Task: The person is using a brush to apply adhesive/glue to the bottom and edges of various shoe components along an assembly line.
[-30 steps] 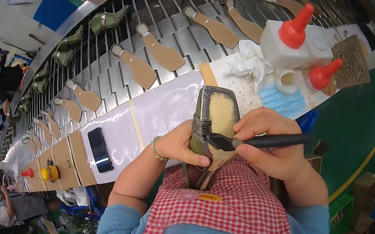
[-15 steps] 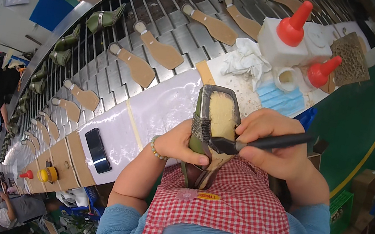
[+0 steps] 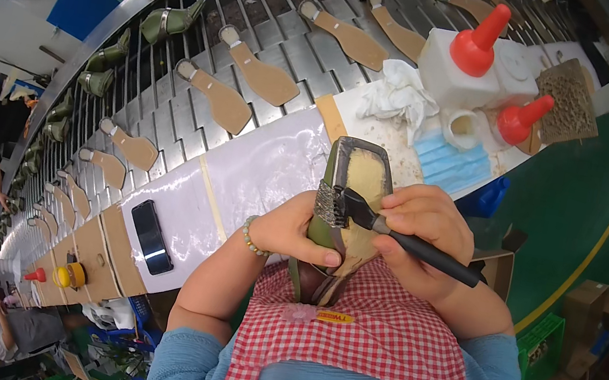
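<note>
A green shoe upper point(image 3: 334, 164) on a last stands in front of my apron, its pale underside turned up. My left hand point(image 3: 296, 229) is closed round its left side, the thumb lying across the near part. A black-handled brush point(image 3: 434, 258) is gripped in my right hand point(image 3: 426, 231) between thumb and fingers. The brush's dark head touches the left edge of the underside, about midway along, beside a dark textured or beaded band point(image 3: 329, 204). The handle slants down to the right.
Beyond the white work board point(image 3: 261, 159), a slatted metal conveyor point(image 3: 187, 122) carries several tan insoles point(image 3: 263, 77) and green shoe uppers point(image 3: 167, 24). Red-nozzled white bottles point(image 3: 462, 63), an open jar point(image 3: 462, 128), crumpled tissue point(image 3: 400, 97) and a blue mask point(image 3: 450, 162) lie right. A phone point(image 3: 151, 237) lies left.
The brush head has moved away from me along the underside towards its left edge. Its handle has swung from slanting up to slanting down at the right. My left hand keeps its grip.
</note>
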{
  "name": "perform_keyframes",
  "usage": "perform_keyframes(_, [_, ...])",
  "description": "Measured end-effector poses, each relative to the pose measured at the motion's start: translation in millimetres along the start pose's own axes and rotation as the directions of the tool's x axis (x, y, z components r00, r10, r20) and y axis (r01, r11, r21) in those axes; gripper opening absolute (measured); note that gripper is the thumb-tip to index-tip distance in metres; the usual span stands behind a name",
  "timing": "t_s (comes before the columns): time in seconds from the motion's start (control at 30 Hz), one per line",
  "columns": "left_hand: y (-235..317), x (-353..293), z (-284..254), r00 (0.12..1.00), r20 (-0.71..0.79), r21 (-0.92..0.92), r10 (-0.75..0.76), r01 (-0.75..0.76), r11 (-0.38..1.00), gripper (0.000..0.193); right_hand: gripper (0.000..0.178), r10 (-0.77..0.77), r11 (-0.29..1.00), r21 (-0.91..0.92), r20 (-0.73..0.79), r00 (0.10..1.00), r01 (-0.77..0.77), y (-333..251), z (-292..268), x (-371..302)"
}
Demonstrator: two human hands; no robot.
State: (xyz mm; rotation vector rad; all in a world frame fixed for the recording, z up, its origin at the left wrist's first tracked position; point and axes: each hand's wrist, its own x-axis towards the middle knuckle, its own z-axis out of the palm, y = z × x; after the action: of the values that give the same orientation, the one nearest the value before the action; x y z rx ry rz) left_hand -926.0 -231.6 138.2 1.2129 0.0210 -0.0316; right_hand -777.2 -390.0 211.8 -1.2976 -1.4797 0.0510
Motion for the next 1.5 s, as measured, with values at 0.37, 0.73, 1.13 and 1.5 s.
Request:
perform_keyframes(0.37, [4.3,-0.7,1.7,0.999,0.046,0.064,0.029,-0.032,0.997,0.062,0.025,0.090,0.993,0.074,-0.016,0.996,-0.089,-10.0,-3.1,-8.1])
perform_keyframes(0.73, [2.0,-7.5,0.1,0.998,0.062,-0.007,-0.012,0.013,1.000,0.065,0.019,0.158,0.965,0.191,0.133,0.978,-0.181,-8.6,-14.5,0.5])
perform_keyframes(1.13, [6.0,-10.8,-0.3,0.996,0.087,0.036,-0.015,0.012,0.999,0.065,0.017,0.269,0.899,0.346,0.049,0.962,-0.269,-5.2,-11.1,5.7])
perform_keyframes(1.5, [-1.9,-19.3,-4.9,0.999,0.000,-0.009,0.037,-0.037,0.999,0.071,0.018,0.500,0.812,0.378,-0.057,0.864,-0.445,-12.1,-36.4,5.5])
